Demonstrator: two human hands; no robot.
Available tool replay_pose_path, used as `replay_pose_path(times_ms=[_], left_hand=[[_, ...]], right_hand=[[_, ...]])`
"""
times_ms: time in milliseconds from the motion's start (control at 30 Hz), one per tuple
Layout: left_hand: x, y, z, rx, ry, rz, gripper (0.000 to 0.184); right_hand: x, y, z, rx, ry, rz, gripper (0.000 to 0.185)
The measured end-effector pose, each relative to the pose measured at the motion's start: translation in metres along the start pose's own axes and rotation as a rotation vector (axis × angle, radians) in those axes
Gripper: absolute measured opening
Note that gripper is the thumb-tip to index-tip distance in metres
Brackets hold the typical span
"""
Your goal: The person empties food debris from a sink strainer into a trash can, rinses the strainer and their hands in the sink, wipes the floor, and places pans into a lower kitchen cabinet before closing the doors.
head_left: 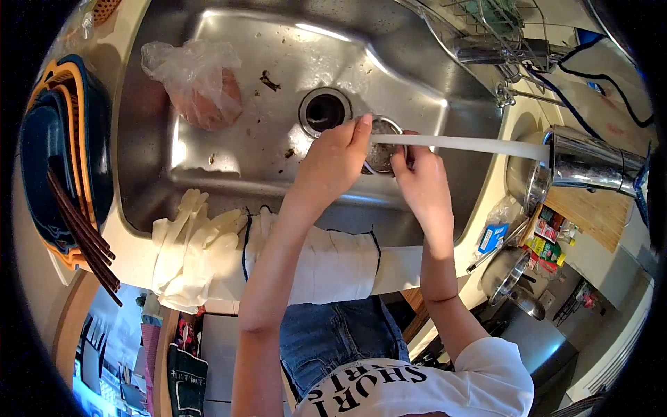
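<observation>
Rectangular stainless-steel sink [253,156]: clear plastic bag [187,59] with pinkish contents [208,105], small dark scraps [269,80]. Cream countertop [401,267]: pale rubber gloves [187,254], white dark-edged cloth [340,260], navy-and-orange plastic baskets [52,139].

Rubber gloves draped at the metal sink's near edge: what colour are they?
The limp rubber gloves are plain creamy off-white, best seen in the head view.

L hand [332,161] nr R hand [422,177]

1. White T-shirt [451,393]: black capitals distorted by folds; "SH" and "RI" seem legible, full words uncertain.
2. Blue label [492,238], just outside the sink's [260,160] near right corner: pale print too small.
3. Dark green cloth [187,386]: pale lettering, unreadable.
</observation>
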State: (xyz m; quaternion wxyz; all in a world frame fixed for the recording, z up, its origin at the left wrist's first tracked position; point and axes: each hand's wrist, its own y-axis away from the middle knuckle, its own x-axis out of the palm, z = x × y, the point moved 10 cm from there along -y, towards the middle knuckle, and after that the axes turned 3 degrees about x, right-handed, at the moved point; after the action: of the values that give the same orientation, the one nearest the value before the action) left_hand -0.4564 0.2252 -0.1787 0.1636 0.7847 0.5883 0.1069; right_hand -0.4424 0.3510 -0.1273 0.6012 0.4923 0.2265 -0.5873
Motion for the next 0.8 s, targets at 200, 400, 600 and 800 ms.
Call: replay_pose_path(times_ms=[200, 400, 600, 800], left_hand=[[0.007, 0.001, -0.001, -0.002, 0.091, 0.08, 0.039], [0.023, 0.002, -0.002, -0.021, 0.321, 0.189, 0.038], [0.023, -0.002, 0.001, 0.168, 0.135, 0.235, 0.021], [0.012, -0.004, -0.004, 0.281, 0.125, 0.098, 0.026]], right_hand=[[-0.018, 0.011, 0.014, -0.007, 0.099, -0.045, 0.015], [-0.04, 0.019, 0.023, 0.022, 0.093, -0.072, 0.017], [-0.043, 0.024, 0.039, -0.079, -0.029, -0.13, 0.026], [-0.031, 0.035, 0.051, -0.364, 0.014, -0.195, 0.045]])
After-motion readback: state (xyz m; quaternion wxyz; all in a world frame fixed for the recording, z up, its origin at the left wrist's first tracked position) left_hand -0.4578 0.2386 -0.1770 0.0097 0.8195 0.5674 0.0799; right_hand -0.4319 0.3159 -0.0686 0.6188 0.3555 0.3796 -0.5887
